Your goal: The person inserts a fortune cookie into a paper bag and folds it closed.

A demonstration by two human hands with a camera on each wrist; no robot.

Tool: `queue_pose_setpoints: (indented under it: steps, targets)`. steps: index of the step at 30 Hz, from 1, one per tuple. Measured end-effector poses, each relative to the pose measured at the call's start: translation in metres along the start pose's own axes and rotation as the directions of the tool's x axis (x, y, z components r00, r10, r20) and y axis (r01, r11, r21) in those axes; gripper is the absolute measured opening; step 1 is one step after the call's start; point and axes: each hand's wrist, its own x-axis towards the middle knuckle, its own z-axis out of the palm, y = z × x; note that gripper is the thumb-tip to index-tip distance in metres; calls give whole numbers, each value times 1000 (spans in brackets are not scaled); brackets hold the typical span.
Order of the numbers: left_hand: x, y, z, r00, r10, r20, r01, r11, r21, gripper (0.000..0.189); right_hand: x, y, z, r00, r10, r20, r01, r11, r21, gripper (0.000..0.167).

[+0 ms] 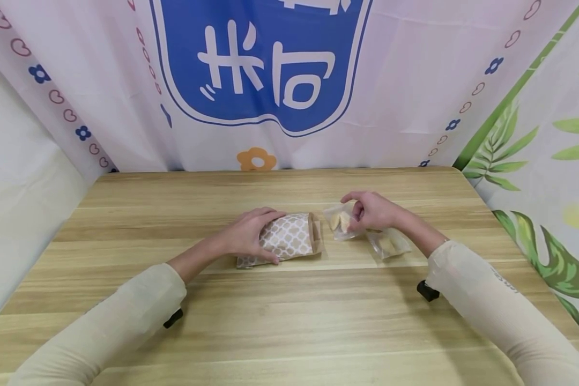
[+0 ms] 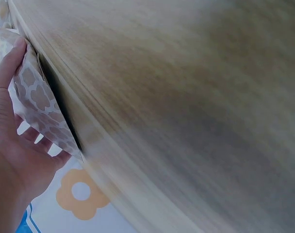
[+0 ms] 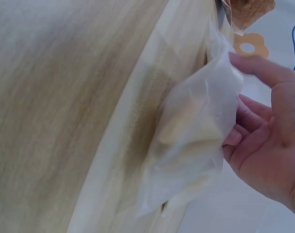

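Observation:
A flat paper bag [image 1: 287, 236] with a white-and-tan lattice print lies on the table, its brown mouth facing right. My left hand [image 1: 251, 233] grips it across the printed side, thumb along the near edge; the left wrist view shows the same hand [image 2: 16, 131] holding the bag [image 2: 40, 107]. To the right, my right hand [image 1: 373, 212] pinches the edge of a small translucent packet [image 1: 336, 222] holding pale yellow pieces. A second similar packet [image 1: 388, 245] lies beneath that hand. In the right wrist view a packet [image 3: 186, 131] covers part of the fingers.
The wooden table [image 1: 280, 321] ends at a far edge against a white cloth backdrop [image 1: 395, 96] with a blue emblem. A leaf-print cloth [image 1: 555, 177] hangs on the right. Both forearms wear pale sleeves [image 1: 125, 305].

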Motion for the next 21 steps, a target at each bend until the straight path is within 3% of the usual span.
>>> queue_pose_setpoints:
  steps: [12, 21]
  targets:
    - [0, 0, -1, 1000, -9, 2, 9, 1000, 2, 109, 0, -3, 1, 996, 8, 90, -6, 999, -32, 93]
    - [0, 0, 0, 1000, -12, 6, 12, 1000, 6, 110, 1, -2, 5, 994, 8, 105, -5, 1000, -28, 85]
